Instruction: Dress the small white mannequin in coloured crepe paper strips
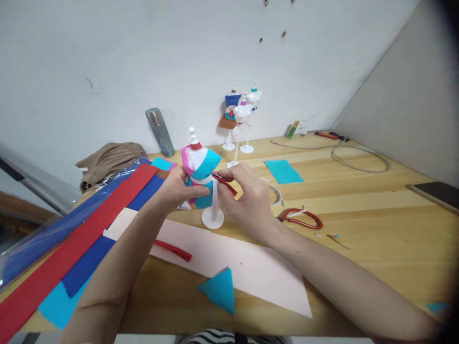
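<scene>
A small white mannequin (pixel 198 160) on a round base wears a red neck band, a pink and turquoise top and a turquoise lower piece, with a white strip hanging at its waist. Wrapped round its left side is my left hand (pixel 177 188), the thumb lying across the lower piece. At the waist's right side my right hand (pixel 247 196) is closed in a pinch on a narrow red strip (pixel 228 185). Its fingertips touch the mannequin's side. Below lies a long pale pink sheet (pixel 229 260) with another red strip (pixel 174 250) and a turquoise triangle (pixel 220 290).
Three small mannequins (pixel 243 114) and a bottle (pixel 160 132) stand by the wall. Red-handled scissors (pixel 304 218), a turquoise cloth (pixel 284 171), a cable (pixel 335 155) and a phone (pixel 437 195) lie right; long red (pixel 79 234) and blue cloths lie left.
</scene>
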Demonstrator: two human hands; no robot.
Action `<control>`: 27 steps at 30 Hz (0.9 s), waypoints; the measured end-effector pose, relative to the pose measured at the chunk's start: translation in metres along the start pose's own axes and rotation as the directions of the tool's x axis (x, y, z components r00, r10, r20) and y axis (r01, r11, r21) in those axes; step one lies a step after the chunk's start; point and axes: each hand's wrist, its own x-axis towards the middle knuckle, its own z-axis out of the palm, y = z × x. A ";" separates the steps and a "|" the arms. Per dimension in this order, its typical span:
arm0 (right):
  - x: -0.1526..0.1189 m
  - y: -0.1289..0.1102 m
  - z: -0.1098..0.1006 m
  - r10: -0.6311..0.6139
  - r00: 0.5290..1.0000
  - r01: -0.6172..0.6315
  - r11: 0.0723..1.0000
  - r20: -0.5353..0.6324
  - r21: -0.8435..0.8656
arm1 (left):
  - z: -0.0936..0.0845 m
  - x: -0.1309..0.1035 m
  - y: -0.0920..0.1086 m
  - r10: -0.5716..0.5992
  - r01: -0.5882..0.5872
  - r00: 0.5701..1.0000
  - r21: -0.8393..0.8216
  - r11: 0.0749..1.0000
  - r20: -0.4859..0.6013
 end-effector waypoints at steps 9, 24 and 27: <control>-0.003 0.000 0.005 0.001 0.999 -0.001 1.000 -0.050 -0.002 | -0.003 0.003 -0.007 -0.016 0.016 1.000 -0.037 0.999 -0.018; 0.002 0.004 -0.004 0.091 0.995 -0.095 0.981 0.032 0.169 | -0.006 0.003 -0.009 -0.036 0.037 0.997 0.016 0.999 -0.065; 0.004 0.008 -0.005 0.148 0.987 -0.158 0.968 0.063 0.194 | -0.003 0.004 -0.014 -0.008 0.018 0.997 0.120 0.993 -0.083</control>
